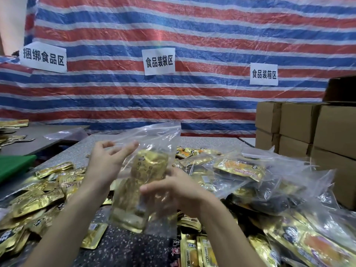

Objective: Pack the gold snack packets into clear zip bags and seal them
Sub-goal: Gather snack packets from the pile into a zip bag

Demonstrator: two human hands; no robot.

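Clear plastic is standing between the two hands. The right hand [173,189] is gripping the one zip bag [154,139] at its middle, thumb in front. The left hand [109,160] is hovering with loose, spread fingers just left of the bag's upper part, holding nothing. The bag's long axis is running upward to the unsealed mouth, and the left hand is nearer to it. Stacked gold packets [148,166] inside cannot be counted. Many loose packets [38,201] are lying left of the bag, at least two filled bags [250,176] right of it, and about six cardboard boxes [300,122] beyond.
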